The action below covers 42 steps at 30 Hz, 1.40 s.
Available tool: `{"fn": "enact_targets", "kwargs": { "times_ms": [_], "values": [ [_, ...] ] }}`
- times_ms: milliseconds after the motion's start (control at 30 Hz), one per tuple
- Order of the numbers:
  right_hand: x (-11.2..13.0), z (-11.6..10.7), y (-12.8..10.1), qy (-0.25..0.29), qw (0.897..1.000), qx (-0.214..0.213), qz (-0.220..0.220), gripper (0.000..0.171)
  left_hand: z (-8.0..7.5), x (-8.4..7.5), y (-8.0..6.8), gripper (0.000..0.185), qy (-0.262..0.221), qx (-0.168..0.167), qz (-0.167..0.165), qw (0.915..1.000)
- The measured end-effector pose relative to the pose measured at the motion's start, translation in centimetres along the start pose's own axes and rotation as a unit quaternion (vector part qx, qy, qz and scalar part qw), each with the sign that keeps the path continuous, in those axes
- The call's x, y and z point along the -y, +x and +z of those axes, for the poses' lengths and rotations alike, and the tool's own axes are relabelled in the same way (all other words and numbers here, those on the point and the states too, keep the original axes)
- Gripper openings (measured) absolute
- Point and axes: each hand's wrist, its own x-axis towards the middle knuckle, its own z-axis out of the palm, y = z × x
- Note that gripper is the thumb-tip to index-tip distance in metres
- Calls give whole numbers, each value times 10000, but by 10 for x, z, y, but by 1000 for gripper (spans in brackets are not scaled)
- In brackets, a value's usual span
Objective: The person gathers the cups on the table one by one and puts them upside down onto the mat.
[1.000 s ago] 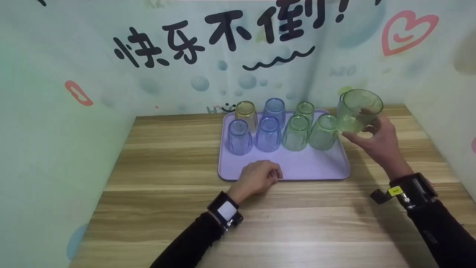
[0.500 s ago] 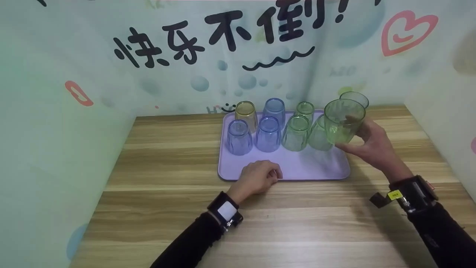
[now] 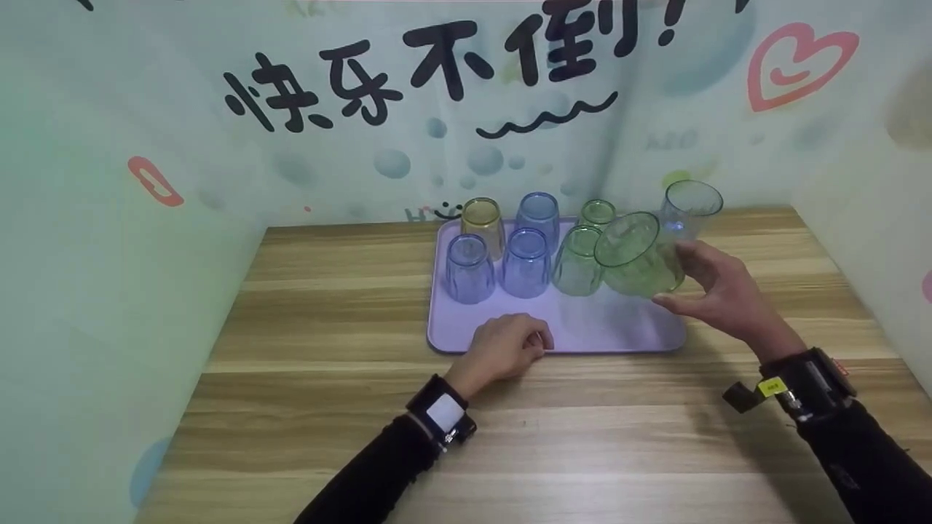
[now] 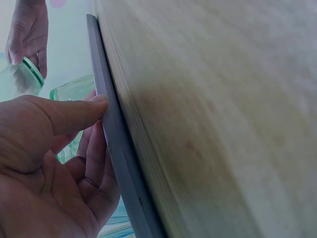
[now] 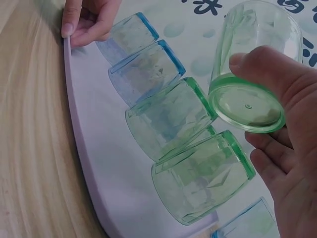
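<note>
My right hand [image 3: 724, 295] holds a green glass [image 3: 628, 247] near its base, thumb on one side and fingers on the other. That glass is tilted, mouth toward the left, and overlaps an upside-down green glass [image 5: 203, 178] in the head view. My left hand [image 3: 506, 348] pinches the front edge of the lilac tray [image 3: 582, 336], thumb on the rim. On the tray, upside down, stand blue glasses [image 3: 470, 269], another green glass [image 3: 580, 262], a small green glass [image 3: 598, 211] and a yellow glass [image 3: 482, 218] at the back.
A bluish clear glass [image 3: 692, 207] stands mouth up behind the tray's right end, beyond my right hand. Under the tray lies a wood-grain table [image 3: 328, 349]. A printed backdrop [image 3: 328, 167] rises along the table's back and sides.
My right hand has brought the green glass left and down over the tray's right end, tipping its mouth leftward. The bluish glass behind has come into fuller view. My left hand stays put.
</note>
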Motion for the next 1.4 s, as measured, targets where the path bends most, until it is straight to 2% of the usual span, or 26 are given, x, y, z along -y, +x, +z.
{"fn": "enact_targets", "kwargs": {
  "times_ms": [300, 600, 700, 900, 1133, 1400],
  "values": [
    [0, 1, 0, 241, 9995, 181, -42, 62, 1, 0, 0, 12, 16, 22, -29, 10000],
    [1, 2, 0, 892, 9955, 280, 144, 65, 2, 1, 1, 13, -11, 67, -68, 10000],
    [-4, 4, 0, 1082, 9937, 211, 186, 66, 1, 1, 1, 13, -14, 97, -99, 9999],
    [-23, 6, 0, 1579, 9874, -108, -7, 67, 0, 0, 0, 14, 4, 87, -74, 9999],
    [-9, 11, 2, 1445, 9892, -188, -124, 68, 2, 1, 0, 13, 69, -5, -33, 10000],
    [-10, 16, 2, 1255, 9916, -284, -156, 68, 2, 1, 1, 14, 110, -4, -49, 9999]
  ]
}}
